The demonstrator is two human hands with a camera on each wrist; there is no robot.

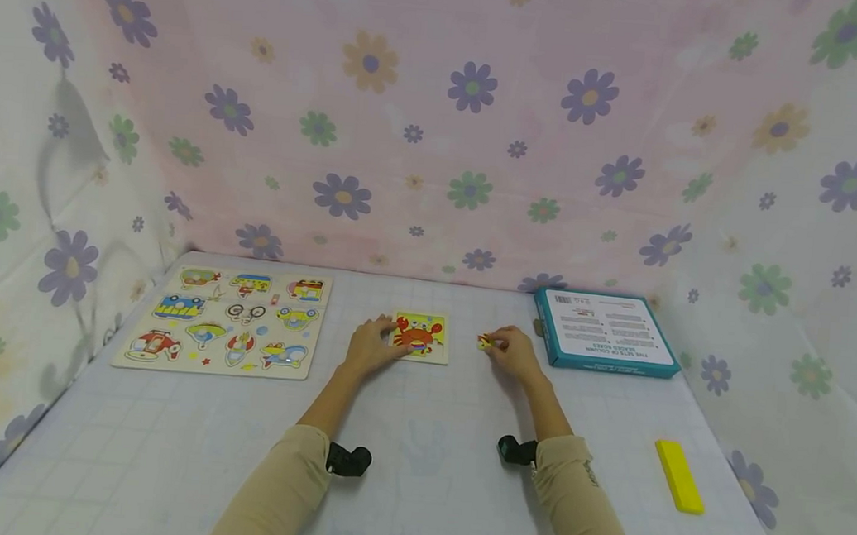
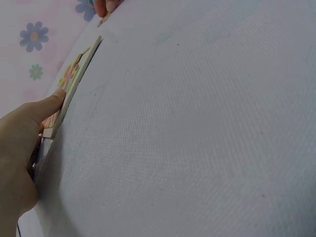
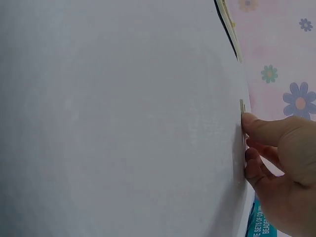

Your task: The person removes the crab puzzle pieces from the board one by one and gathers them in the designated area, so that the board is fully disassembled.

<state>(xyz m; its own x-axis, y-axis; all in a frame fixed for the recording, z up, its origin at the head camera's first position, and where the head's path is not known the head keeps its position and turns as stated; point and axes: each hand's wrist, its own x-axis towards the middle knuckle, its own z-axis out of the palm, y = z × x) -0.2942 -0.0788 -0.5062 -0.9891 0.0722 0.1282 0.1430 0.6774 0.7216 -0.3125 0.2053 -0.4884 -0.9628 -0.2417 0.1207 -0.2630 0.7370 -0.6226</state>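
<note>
A small square wooden puzzle (image 1: 434, 342) with a red crab on a yellow-green ground lies flat at the middle of the table. My left hand (image 1: 371, 346) grips it by the left side; in the left wrist view the thumb lies on the board's edge (image 2: 79, 76) and the other fingers are mostly hidden behind. To the right, apart from the board, my right hand (image 1: 515, 356) pinches a small red and yellow puzzle piece (image 1: 483, 343) between thumb and fingers. That piece shows edge-on in the right wrist view, low over the table.
On the left lies a large wooden peg-style puzzle board (image 1: 218, 337) with vehicle pictures. A teal box (image 1: 606, 331) with a white label stands at back right, and a yellow bar (image 1: 679, 477) lies nearer on the right. Flowered cloth (image 1: 420, 167) encloses the table's back and sides.
</note>
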